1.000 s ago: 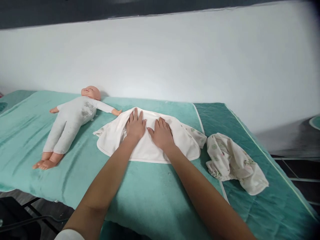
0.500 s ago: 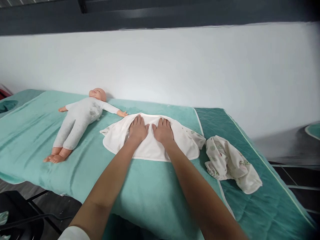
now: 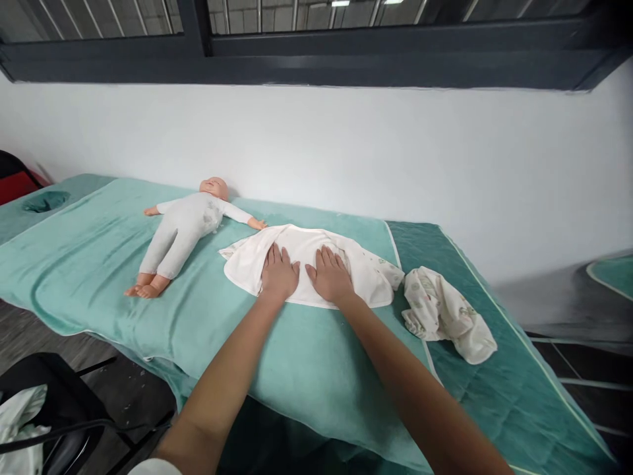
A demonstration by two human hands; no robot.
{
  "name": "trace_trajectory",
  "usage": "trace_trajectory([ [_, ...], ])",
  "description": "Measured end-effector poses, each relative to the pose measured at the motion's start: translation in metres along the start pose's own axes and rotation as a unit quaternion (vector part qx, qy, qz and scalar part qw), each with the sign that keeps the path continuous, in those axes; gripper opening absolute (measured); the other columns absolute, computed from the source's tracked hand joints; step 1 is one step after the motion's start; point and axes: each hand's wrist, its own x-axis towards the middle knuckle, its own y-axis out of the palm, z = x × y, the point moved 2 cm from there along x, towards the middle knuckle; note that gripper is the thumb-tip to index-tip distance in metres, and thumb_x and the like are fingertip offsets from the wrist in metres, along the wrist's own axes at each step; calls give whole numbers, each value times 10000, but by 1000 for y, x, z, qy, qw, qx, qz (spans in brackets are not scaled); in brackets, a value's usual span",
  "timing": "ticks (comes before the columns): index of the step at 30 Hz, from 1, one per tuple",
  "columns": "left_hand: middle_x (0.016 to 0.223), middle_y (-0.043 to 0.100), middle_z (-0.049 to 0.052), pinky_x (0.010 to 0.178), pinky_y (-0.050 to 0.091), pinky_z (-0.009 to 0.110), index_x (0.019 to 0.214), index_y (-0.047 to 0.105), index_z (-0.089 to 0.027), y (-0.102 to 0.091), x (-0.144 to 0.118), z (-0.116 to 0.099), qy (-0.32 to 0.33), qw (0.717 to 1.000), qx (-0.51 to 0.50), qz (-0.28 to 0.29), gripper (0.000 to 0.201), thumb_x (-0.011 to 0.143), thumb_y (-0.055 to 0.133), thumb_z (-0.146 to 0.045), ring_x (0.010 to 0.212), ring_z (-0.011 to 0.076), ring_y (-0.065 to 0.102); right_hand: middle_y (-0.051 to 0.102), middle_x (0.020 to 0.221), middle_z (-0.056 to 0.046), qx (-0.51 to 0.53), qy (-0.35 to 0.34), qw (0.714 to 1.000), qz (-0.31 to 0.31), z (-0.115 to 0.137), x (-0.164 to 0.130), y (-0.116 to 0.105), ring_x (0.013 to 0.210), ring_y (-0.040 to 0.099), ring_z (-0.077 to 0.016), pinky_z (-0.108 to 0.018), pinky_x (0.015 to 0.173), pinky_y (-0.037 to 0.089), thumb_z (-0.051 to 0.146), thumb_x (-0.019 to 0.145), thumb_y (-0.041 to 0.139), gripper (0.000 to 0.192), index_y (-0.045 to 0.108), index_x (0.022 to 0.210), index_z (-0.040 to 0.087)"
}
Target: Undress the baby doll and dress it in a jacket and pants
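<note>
My left hand [image 3: 279, 274] and my right hand [image 3: 330, 274] lie flat and spread wide, palms down, side by side on the white cloth [image 3: 306, 264]; they grip nothing, only press. The cloth sits in the middle of the tabletop [image 3: 99, 264], near its far edge, and my weight keeps its layers flat against the teal cover. It looks like soft cotton, rounded at its near edge with a stitched border, and its underside at 3 o'clock shows a small printed pattern.

At 3 o'clock from my right hand, apart from the white cloth, lies a crumpled printed cloth [image 3: 450, 313], loosely bunched, thin and floppy by its folds. It rests on the darker quilted pad [image 3: 494, 396], which has stitched squares.

At 10 o'clock from my left hand a baby doll [image 3: 185, 231] lies on its back in a pale one-piece suit, arms out, one hand just beside the white cloth's far corner. Its head and feet look like smooth plastic. The teal cover has a plush, slightly shiny nap.
</note>
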Motion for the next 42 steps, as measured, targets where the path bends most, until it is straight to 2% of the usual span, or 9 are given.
trace_trajectory([
  [5, 1497, 508, 147, 1204, 326, 409, 1390, 534, -125, -22, -34, 31, 64, 991, -63, -99, 471, 996, 379, -329, 1454, 252, 383, 314, 1598, -247, 16, -31, 999, -24, 12, -41, -5, 1501, 286, -334, -479, 1194, 280, 453, 1034, 313, 663, 390, 1496, -17],
  [8, 1318, 627, 137, 1124, 406, 427, 1316, 579, -155, -37, -45, 74, -32, 977, -93, -187, 405, 982, 409, -307, 1282, 265, 529, 341, 1593, -227, 27, -40, 998, -47, 22, -65, -10, 1494, 308, -325, -499, 1177, 312, 446, 1037, 315, 619, 419, 1489, 35],
  [11, 1191, 675, 141, 1033, 459, 461, 1330, 561, -144, -43, -45, 112, -143, 965, -110, -189, 421, 958, 449, -306, 1152, 293, 591, 349, 1591, -223, 39, -47, 996, -62, 32, -82, -14, 1497, 307, -312, -504, 1179, 319, 427, 1039, 319, 594, 421, 1490, 54],
  [13, 1241, 661, 145, 1031, 453, 463, 1364, 538, -154, -45, -40, 126, -164, 964, -108, -181, 448, 949, 465, -306, 1185, 303, 578, 350, 1589, -227, 44, -42, 996, -61, 37, -88, -16, 1497, 308, -312, -500, 1182, 321, 420, 1037, 329, 592, 425, 1486, 46],
  [20, 1227, 707, 112, 1052, 418, 497, 1409, 529, -207, -45, -20, 137, -195, 960, -115, -166, 484, 942, 484, -326, 1233, 321, 559, 370, 1586, -204, 62, -35, 996, -54, 41, -89, -20, 1498, 308, -310, -512, 1185, 319, 416, 1036, 344, 559, 457, 1471, 82],
  [29, 1133, 756, 70, 948, 511, 389, 1262, 676, -215, -45, 2, 153, -215, 941, -200, -167, 402, 927, 486, -332, 1050, 264, 683, 438, 1554, -170, 121, -96, 985, -77, 53, -89, -31, 1459, 386, -272, -495, 1189, 343, 359, 1040, 357, 487, 492, 1444, 122],
  [35, 1378, 633, 78, 1132, 411, 337, 1319, 614, -174, -48, -8, 149, -152, 933, -178, -272, 417, 963, 412, -258, 1301, 202, 557, 462, 1540, -154, 147, -81, 983, -77, 53, -86, -32, 1446, 405, -271, -511, 1180, 357, 361, 1040, 360, 466, 502, 1425, 140],
  [40, 1525, 484, 131, 1204, 325, 347, 1298, 600, -107, -46, -6, 153, -168, 935, -171, -261, 414, 916, 460, -180, 1418, 231, 442, 524, 1482, -161, 182, -61, 977, -89, 50, -84, -36, 1409, 442, -284, -512, 1163, 378, 337, 1021, 406, 393, 580, 1315, 143],
  [42, 1500, 515, 126, 1190, 341, 384, 1324, 583, -128, -45, -4, 153, -170, 941, -160, -244, 429, 913, 479, -193, 1396, 252, 465, 557, 1448, -138, 228, -37, 967, -109, 45, -84, -37, 1372, 477, -269, -496, 1145, 401, 332, 1012, 425, 342, 612, 1250, 174],
])
